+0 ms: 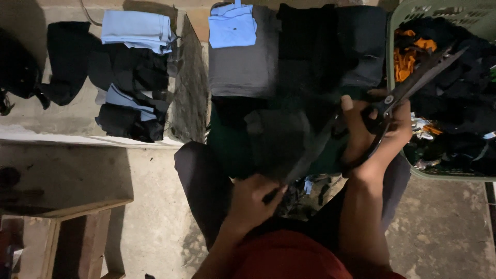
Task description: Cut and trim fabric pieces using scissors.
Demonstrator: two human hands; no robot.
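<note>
My right hand (374, 137) grips the handles of large black scissors (413, 82), whose blades point up and right over a green basket. My left hand (256, 196) pinches the lower edge of a dark piece of cloth (276, 142) that lies across my lap. A dark strip of that cloth stretches between my two hands. Beneath it lies dark green fabric (225, 142). Small cloth scraps (310, 188) lie between my knees.
A green plastic basket (395, 23) at the right holds black and orange cloth. Folded grey, black and light blue garments (243, 57) are stacked ahead. More folded dark and blue clothes (134, 67) sit on a concrete ledge at left. A wooden stool (62, 232) stands at lower left.
</note>
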